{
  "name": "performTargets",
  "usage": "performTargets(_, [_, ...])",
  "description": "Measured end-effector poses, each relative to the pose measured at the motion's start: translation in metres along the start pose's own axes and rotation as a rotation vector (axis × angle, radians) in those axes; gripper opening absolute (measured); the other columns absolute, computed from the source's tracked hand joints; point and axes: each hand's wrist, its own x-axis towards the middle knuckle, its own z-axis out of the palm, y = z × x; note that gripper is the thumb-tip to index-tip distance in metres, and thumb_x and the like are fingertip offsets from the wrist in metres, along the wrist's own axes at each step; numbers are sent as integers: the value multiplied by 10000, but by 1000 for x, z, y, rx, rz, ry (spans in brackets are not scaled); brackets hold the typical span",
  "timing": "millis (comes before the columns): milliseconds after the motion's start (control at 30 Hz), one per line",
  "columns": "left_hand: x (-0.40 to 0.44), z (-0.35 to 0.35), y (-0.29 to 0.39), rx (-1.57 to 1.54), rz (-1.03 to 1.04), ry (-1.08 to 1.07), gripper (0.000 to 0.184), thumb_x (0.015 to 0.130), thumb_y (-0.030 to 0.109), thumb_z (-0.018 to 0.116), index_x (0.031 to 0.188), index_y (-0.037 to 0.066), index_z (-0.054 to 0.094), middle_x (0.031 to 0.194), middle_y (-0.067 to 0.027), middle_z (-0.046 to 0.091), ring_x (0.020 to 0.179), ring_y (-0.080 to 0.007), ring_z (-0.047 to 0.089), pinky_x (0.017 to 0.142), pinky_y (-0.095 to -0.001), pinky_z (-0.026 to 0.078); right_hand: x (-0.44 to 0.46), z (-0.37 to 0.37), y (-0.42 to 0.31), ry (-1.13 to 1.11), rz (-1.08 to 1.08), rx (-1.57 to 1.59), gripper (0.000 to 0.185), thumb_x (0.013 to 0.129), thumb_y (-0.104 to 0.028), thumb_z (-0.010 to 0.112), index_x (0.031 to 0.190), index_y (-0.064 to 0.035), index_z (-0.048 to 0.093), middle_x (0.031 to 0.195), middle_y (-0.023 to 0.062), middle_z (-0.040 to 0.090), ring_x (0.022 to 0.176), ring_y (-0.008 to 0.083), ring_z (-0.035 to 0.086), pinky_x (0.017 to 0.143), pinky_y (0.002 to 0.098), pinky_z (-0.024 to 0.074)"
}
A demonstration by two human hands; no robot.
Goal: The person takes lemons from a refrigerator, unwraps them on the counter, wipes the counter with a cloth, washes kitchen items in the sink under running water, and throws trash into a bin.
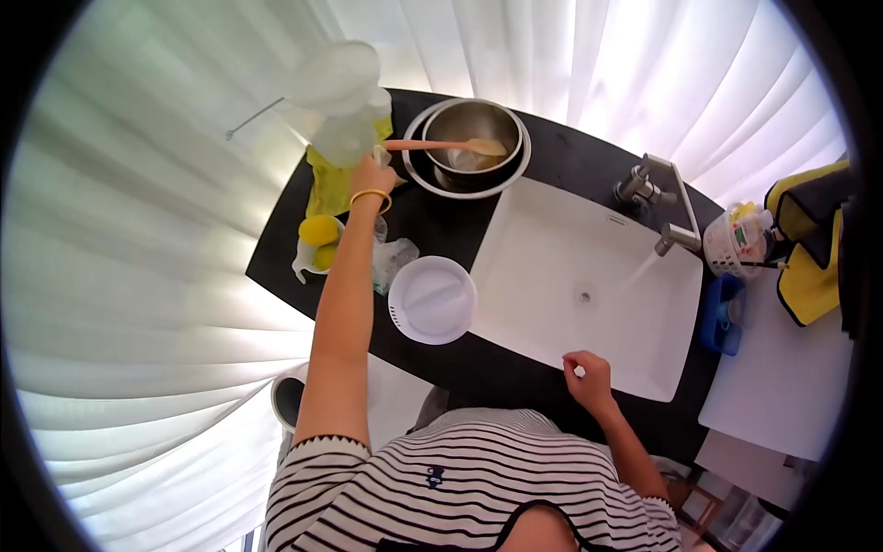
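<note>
My left hand (371, 175), with a yellow bangle at its wrist, reaches to the far left of the counter. Its fingers are closed around something pale that I cannot make out, close to the end of the orange handle of a spatula (428, 144). That spatula lies across a steel bowl (501, 115), which sits in a wider steel basin (524, 166). Under and beside the hand is a yellow-green cloth (326, 189). My right hand (589, 377) is held over the front rim of the white sink (533, 258), fingers curled, with nothing visible in them.
Water runs from the tap (676, 239). A white round colander (432, 299) and a crumpled clear bag (394, 262) are left of the sink. Yellow sponges (319, 230) sit nearby. Translucent round pieces (336, 78) are behind. A white basket (736, 244) and blue container (722, 317) stand right.
</note>
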Motion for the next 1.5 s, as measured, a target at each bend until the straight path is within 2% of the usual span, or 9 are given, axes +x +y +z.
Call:
performTargets(167, [44, 26, -42, -501, -622, -240, 488, 769, 337, 634, 1094, -24, 580, 1131, -210, 580, 1002, -292, 584, 828, -374, 459, -1, 15, -18, 61, -32, 100, 67, 725, -2, 615, 791, -2, 629, 719, 127, 626, 620, 250, 617, 571, 303, 487])
performTargets(333, [63, 39, -49, -93, -85, -235, 314, 789, 297, 607, 928, 23, 670, 930, -154, 663, 835, -254, 631, 734, -366, 495, 14, 27, -40, -117, -147, 130, 67, 739, 2, 604, 803, -4, 619, 713, 126, 617, 607, 250, 608, 566, 299, 480])
performTargets(367, [-7, -33, 0, -271, 130, -73, 320, 756, 312, 615, 925, 46, 673, 894, -175, 659, 822, -283, 633, 727, -359, 499, 19, 30, -45, -206, -202, 157, 67, 739, 2, 604, 803, -4, 619, 713, 126, 617, 607, 250, 608, 566, 299, 480])
performTargets(500, [-118, -101, -35, -335, 203, 318, 190, 713, 201, 622, 833, 58, 653, 794, -127, 655, 727, -279, 636, 669, -358, 507, 34, 49, -60, -227, -342, 140, 69, 758, 10, 589, 823, 18, 608, 744, 152, 614, 639, 278, 604, 595, 314, 483])
performTargets(767, [-345, -293, -345, 70, -592, 963, 179, 695, 189, 607, 823, 70, 646, 768, -127, 651, 741, -316, 619, 695, -394, 499, 17, 117, -120, -403, -458, 39, 83, 759, 5, 590, 835, 28, 613, 747, 144, 618, 625, 244, 604, 566, 311, 473])
performTargets(933, [-462, -329, -526, 19, -1104, 560, 252, 705, 258, 607, 793, 31, 674, 872, -173, 652, 854, -321, 621, 787, -381, 491, -2, 213, -176, -547, -417, 108, 92, 766, -12, 605, 845, 30, 626, 725, 144, 616, 621, 215, 602, 576, 304, 469])
performTargets(1067, [-505, -262, -661, 175, -1155, 319, 209, 717, 244, 614, 800, 63, 678, 870, -143, 663, 863, -298, 627, 793, -387, 488, -31, 318, -233, -650, -368, 24, 92, 768, -17, 602, 841, 35, 622, 734, 143, 624, 644, 215, 611, 615, 292, 483])
performTargets(1233, [-503, -122, -685, 82, -1008, -441, 375, 700, 212, 620, 1064, 121, 604, 1086, -126, 605, 1085, -288, 537, 874, -438, 444, -82, 402, -256, -1011, -272, -69, 100, 773, -20, 594, 849, 37, 625, 748, 134, 634, 665, 204, 626, 634, 289, 493])
performTargets(1500, [-460, 66, -725, -167, -975, -517, 554, 736, 157, 575, 1266, 115, 418, 1317, -82, 448, 1233, -244, 398, 964, -549, 265, -122, 425, -208, -1151, 117, -391, 101, 778, -7, 589, 862, 35, 627, 753, 119, 647, 668, 165, 637, 623, 268, 500])
